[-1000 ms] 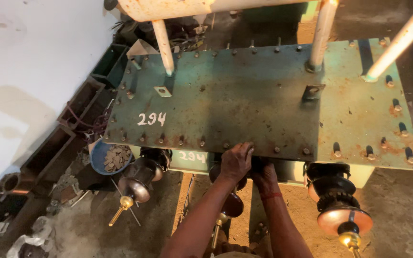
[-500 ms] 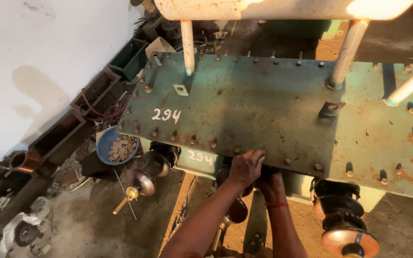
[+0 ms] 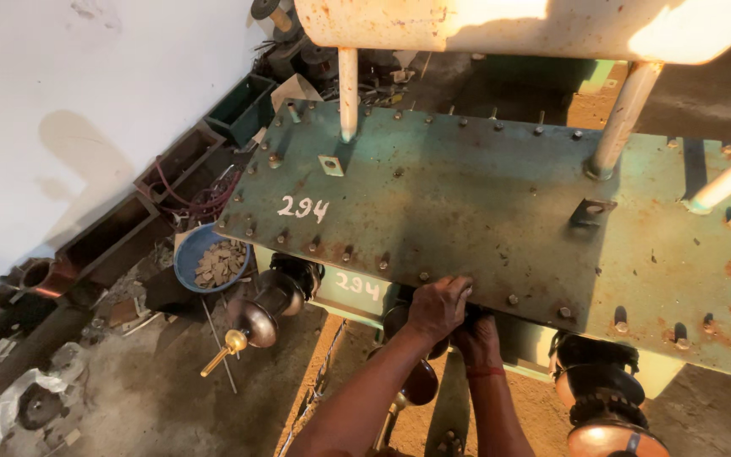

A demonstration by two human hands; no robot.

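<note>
The left hand (image 3: 437,305) lies curled over the near edge of the green steel cover plate (image 3: 467,203), with its fingers bent down on the rim, close to a rusty bolt (image 3: 512,299). The right hand (image 3: 477,338) is lower, under the same edge, and it seems closed around something dark there; what exactly it pinches cannot be told, because the plate hides the fingers.

The plate sits on top of a green tank (image 3: 357,292), in the middle of the scene, and it is fixed by a row of bolts all along its rim. It looks thick, stiff and very heavy (not a thing for two hands to lift). The surface is rusty and rough, so it is not slippery, but the edge may be sharp; the bolts and the rim are the only places to take hold.

Just left of the hands a brown porcelain bushing (image 3: 264,309) with a brass tip stands out from the tank, and another bushing (image 3: 602,406) is at the near right; both are fragile. Farther left a blue bowl (image 3: 211,262) of small pieces rests on the floor, beside the white wall (image 3: 61,110). At the far side a cream cylinder (image 3: 501,25) stands on pipes above the plate.
</note>
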